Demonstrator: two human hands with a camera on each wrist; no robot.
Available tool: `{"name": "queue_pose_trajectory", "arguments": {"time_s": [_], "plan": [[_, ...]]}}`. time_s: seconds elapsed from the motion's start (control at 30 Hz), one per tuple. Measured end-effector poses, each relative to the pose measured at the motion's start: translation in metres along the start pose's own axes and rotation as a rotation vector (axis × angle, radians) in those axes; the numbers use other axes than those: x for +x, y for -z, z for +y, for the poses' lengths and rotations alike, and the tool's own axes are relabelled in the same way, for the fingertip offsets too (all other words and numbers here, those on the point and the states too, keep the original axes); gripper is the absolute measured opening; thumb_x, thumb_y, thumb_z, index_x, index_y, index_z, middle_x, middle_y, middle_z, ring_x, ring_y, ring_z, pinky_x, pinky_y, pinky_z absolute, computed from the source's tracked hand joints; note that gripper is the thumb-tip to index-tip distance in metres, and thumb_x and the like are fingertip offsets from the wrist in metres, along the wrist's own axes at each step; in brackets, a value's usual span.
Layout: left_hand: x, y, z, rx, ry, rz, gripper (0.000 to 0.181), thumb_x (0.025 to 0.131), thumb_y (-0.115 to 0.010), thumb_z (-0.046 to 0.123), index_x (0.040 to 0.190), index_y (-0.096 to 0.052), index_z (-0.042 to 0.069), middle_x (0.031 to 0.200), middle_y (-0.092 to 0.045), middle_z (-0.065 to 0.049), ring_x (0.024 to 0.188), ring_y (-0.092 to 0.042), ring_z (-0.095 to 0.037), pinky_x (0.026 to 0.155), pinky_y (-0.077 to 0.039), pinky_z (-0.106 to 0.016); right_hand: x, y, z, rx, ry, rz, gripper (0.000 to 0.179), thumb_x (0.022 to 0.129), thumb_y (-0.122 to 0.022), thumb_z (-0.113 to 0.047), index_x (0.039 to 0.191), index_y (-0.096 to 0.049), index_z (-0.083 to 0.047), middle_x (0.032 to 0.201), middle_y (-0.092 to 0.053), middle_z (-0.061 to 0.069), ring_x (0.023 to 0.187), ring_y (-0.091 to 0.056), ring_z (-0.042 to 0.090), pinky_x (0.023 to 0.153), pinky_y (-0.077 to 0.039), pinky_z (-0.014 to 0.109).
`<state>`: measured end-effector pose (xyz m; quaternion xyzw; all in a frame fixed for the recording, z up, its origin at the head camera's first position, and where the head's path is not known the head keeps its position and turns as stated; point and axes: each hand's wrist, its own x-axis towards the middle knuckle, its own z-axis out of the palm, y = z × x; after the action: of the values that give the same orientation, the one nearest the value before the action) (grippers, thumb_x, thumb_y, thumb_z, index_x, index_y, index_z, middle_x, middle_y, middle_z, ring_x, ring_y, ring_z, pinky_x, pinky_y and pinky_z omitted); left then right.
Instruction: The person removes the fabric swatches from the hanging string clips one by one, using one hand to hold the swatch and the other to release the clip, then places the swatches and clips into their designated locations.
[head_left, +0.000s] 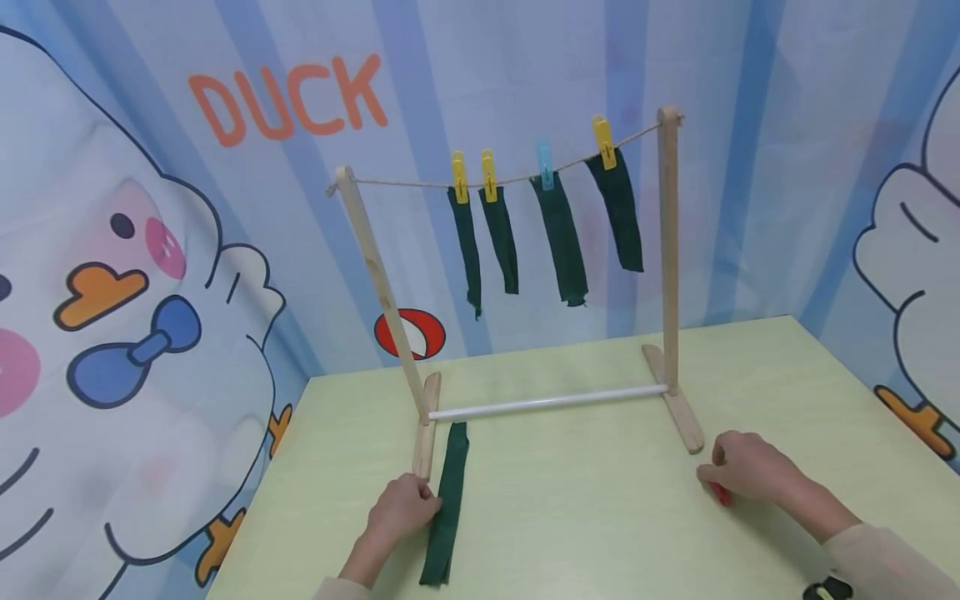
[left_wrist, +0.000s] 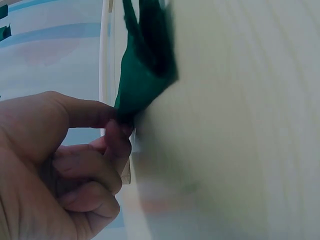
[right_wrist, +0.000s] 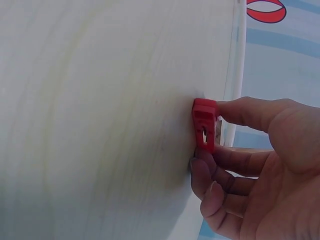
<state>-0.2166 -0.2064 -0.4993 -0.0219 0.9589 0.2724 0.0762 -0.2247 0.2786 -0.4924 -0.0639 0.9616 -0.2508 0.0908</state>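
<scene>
My left hand (head_left: pixel 401 507) pinches one edge of a dark green cloth strip (head_left: pixel 452 508) on the table, beside the rack's left foot. In the left wrist view the strip (left_wrist: pixel 145 70) bunches up between thumb and finger. At the right, my right hand (head_left: pixel 750 467) holds a red clothespin (head_left: pixel 721 493) low over the table; the right wrist view shows the clothespin (right_wrist: pixel 205 125) between thumb and fingers. Behind stands a wooden rack (head_left: pixel 669 250) with a string (head_left: pixel 408 183). Several green strips hang from it under yellow clothespins (head_left: pixel 489 177) and a light blue clothespin (head_left: pixel 545 165).
A white rod (head_left: pixel 551 402) joins the rack's two feet, the right foot (head_left: pixel 678 412) lying near my right hand. A black object (head_left: pixel 827 588) with some yellow shows at the lower right edge. A curtain printed with ducks (head_left: pixel 517 75) stands behind the pale table (head_left: pixel 585 500).
</scene>
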Motion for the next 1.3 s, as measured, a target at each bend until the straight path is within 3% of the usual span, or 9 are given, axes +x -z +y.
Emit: {"name": "queue_pose_trajectory", "arguments": {"time_s": [0.13,0.43,0.93,1.3], "plan": [[-0.0005,0.0009,-0.0007,0.009,-0.007,-0.022,0.032,0.089,-0.072,0.018,0.061,-0.058,0.012,0.056,-0.046,0.004,0.052,-0.043,-0.011,0.048,-0.030,-0.025,-0.0003,-0.0016,-0.0008,0.001,0.002,0.005,0.023,0.087,-0.067,-0.019,0.066,-0.060,-0.010,0.057,-0.054,0.000,0.053,-0.045,0.014,0.052,-0.036,0.030],[-0.0017,0.0037,-0.0021,0.017,-0.042,-0.041,0.033,0.089,-0.072,0.017,0.059,-0.058,0.012,0.054,-0.044,0.006,0.050,-0.040,-0.010,0.046,-0.028,-0.024,-0.0005,-0.0018,-0.0042,-0.002,-0.001,0.009,0.025,0.086,-0.066,-0.018,0.062,-0.061,-0.011,0.054,-0.052,-0.001,0.051,-0.042,0.013,0.051,-0.033,0.029],[-0.0031,0.0070,-0.0053,0.014,-0.072,-0.068,0.037,0.090,-0.072,0.020,0.057,-0.057,0.012,0.052,-0.042,0.007,0.048,-0.038,-0.008,0.047,-0.028,-0.023,0.0004,-0.0021,-0.0055,-0.022,-0.023,0.007,0.020,0.086,-0.065,-0.019,0.070,-0.058,-0.010,0.060,-0.054,0.001,0.055,-0.046,0.015,0.053,-0.036,0.030],[-0.0014,0.0056,-0.0091,-0.002,-0.034,-0.065,0.036,0.092,-0.071,0.022,0.059,-0.058,0.012,0.053,-0.045,0.006,0.049,-0.039,-0.010,0.048,-0.029,-0.024,-0.0012,-0.0003,-0.0059,-0.020,-0.036,0.009,0.018,0.084,-0.066,-0.022,0.075,-0.058,-0.008,0.063,-0.055,0.002,0.057,-0.047,0.016,0.053,-0.036,0.031]]}}
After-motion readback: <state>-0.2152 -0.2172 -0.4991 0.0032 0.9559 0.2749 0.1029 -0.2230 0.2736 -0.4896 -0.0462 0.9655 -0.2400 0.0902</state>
